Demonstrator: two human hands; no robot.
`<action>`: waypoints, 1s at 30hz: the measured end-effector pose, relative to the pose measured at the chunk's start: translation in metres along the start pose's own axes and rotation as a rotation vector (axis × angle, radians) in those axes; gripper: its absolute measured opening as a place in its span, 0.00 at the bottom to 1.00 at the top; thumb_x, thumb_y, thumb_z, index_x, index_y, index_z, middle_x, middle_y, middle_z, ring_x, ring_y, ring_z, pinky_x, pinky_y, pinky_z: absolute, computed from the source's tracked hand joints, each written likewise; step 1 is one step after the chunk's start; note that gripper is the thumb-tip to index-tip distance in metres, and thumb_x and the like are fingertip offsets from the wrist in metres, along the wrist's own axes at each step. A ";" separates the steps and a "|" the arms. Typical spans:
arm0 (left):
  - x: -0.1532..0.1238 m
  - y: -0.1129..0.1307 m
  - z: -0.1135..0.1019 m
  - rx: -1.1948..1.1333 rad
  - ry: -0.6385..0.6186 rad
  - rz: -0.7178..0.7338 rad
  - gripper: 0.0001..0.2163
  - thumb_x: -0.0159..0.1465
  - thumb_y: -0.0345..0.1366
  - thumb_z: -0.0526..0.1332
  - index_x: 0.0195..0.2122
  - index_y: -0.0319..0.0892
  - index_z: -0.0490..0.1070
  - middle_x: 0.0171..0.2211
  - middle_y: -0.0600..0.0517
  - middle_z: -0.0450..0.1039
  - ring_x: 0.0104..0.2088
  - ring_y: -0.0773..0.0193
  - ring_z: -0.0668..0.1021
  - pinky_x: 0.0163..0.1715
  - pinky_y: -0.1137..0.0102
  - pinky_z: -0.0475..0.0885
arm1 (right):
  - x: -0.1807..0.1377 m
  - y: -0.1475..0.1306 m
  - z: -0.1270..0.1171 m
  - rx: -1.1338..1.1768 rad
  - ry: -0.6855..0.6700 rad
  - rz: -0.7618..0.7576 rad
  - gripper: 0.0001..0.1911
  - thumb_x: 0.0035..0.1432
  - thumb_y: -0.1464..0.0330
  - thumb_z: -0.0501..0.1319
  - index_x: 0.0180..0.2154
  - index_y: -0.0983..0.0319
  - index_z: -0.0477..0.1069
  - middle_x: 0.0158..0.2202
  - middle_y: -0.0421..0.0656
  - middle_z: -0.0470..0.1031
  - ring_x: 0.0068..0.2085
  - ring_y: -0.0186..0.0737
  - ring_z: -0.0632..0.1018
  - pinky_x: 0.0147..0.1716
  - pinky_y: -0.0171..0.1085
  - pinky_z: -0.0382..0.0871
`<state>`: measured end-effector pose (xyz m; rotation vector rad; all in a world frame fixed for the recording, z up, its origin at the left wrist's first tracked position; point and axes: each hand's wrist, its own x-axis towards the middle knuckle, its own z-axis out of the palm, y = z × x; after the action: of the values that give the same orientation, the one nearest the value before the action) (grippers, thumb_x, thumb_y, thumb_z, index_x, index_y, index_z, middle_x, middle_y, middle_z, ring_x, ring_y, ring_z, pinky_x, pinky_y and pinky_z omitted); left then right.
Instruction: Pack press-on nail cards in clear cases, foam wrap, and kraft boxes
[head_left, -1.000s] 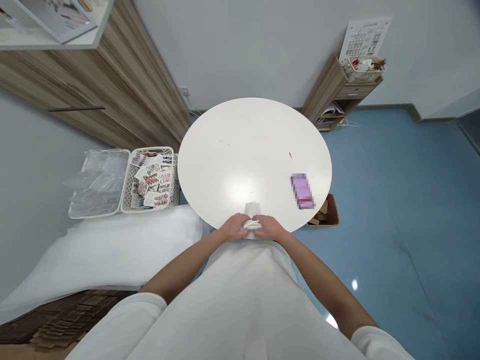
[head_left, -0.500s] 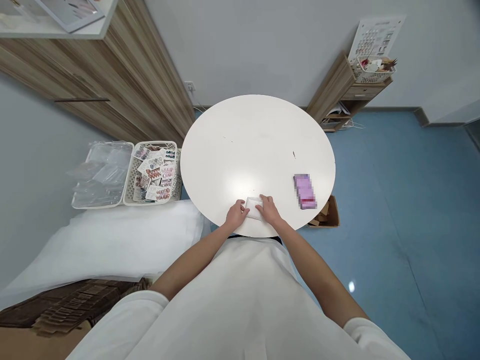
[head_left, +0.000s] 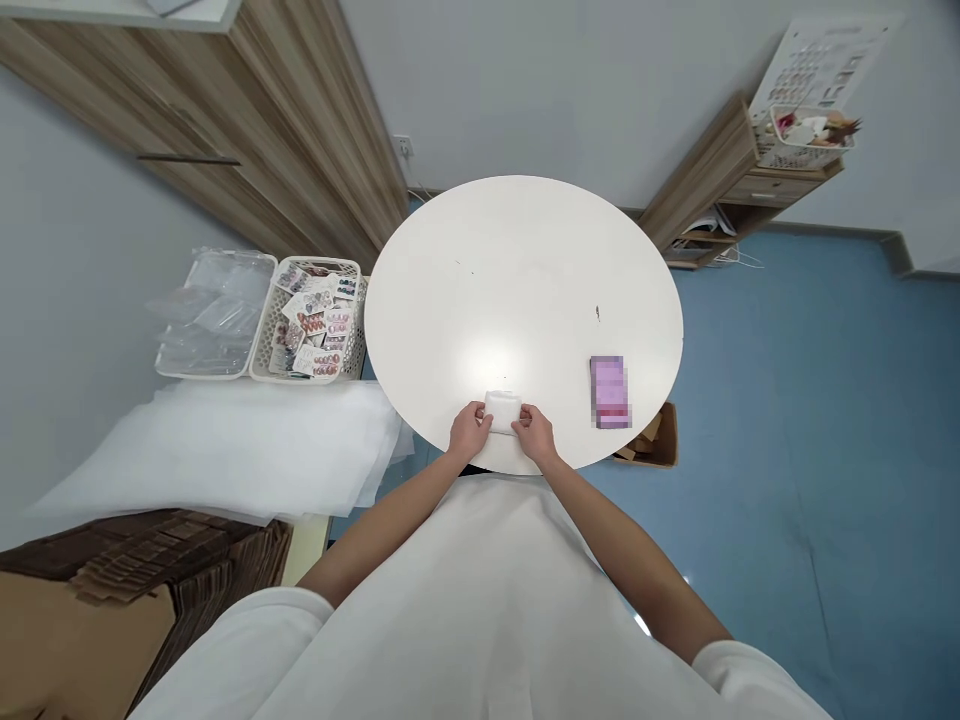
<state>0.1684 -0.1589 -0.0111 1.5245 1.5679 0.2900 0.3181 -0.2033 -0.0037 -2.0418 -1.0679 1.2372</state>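
At the near edge of the round table (head_left: 525, 250), the left hand (head_left: 470, 432) and right hand (head_left: 535, 434) pinch opposite sides of a small white folded cloth (head_left: 502, 411) lying between them.

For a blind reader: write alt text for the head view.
Both hands, left hand and right hand, grip a small white folded cloth at the near edge of a round white table. A purple card lies to the right.

The purple thing (head_left: 609, 391) at the right of the round table (head_left: 525, 270) is blurred into blocks. The small white piece (head_left: 502, 411) is partly hidden under the fingers of both hands (left hand (head_left: 469, 432), right hand (head_left: 535, 435)). The brown cardboard (head_left: 75, 620) is cut off at the lower left of the frame.
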 end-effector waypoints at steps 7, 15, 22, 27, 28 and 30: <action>-0.004 0.009 0.009 -0.085 0.094 -0.078 0.14 0.57 0.39 0.55 0.43 0.42 0.67 0.35 0.50 0.71 0.31 0.65 0.73 0.36 0.66 0.69 | 0.018 0.001 -0.015 0.044 -0.098 -0.098 0.24 0.49 0.71 0.53 0.50 0.60 0.60 0.45 0.45 0.69 0.41 0.36 0.73 0.39 0.37 0.69; -0.010 0.000 0.008 -0.158 0.115 -0.204 0.17 0.58 0.42 0.55 0.45 0.41 0.67 0.42 0.47 0.71 0.40 0.62 0.74 0.43 0.66 0.68 | 0.013 0.012 -0.029 -0.009 -0.234 -0.078 0.27 0.50 0.66 0.54 0.54 0.58 0.57 0.50 0.47 0.65 0.43 0.39 0.73 0.37 0.37 0.70; -0.019 0.006 0.001 -0.213 -0.014 -0.218 0.22 0.63 0.48 0.45 0.56 0.46 0.56 0.50 0.47 0.66 0.46 0.61 0.72 0.43 0.66 0.67 | 0.006 0.014 -0.048 0.244 -0.399 0.128 0.31 0.52 0.63 0.54 0.58 0.54 0.49 0.55 0.49 0.61 0.45 0.40 0.73 0.36 0.39 0.72; -0.021 0.012 -0.002 -0.316 -0.159 -0.172 0.24 0.64 0.49 0.40 0.59 0.48 0.51 0.56 0.49 0.58 0.51 0.60 0.68 0.42 0.66 0.69 | 0.009 -0.001 -0.048 0.362 -0.547 0.203 0.33 0.52 0.67 0.55 0.59 0.53 0.47 0.60 0.44 0.52 0.50 0.39 0.69 0.40 0.40 0.71; -0.020 0.013 -0.004 -0.326 -0.175 -0.167 0.24 0.64 0.49 0.39 0.59 0.48 0.50 0.57 0.49 0.58 0.52 0.60 0.67 0.42 0.66 0.69 | 0.010 -0.004 -0.046 0.371 -0.539 0.204 0.32 0.52 0.67 0.55 0.58 0.53 0.48 0.60 0.43 0.51 0.51 0.39 0.69 0.41 0.40 0.71; -0.016 0.012 -0.007 -0.328 -0.196 -0.152 0.24 0.64 0.49 0.38 0.59 0.48 0.50 0.57 0.50 0.57 0.52 0.60 0.67 0.43 0.66 0.68 | 0.012 -0.011 -0.041 0.382 -0.501 0.201 0.31 0.52 0.68 0.55 0.58 0.53 0.50 0.60 0.41 0.52 0.51 0.39 0.69 0.43 0.41 0.70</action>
<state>0.1686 -0.1682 0.0083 1.1394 1.3941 0.2868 0.3540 -0.1881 0.0172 -1.6123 -0.7560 1.9575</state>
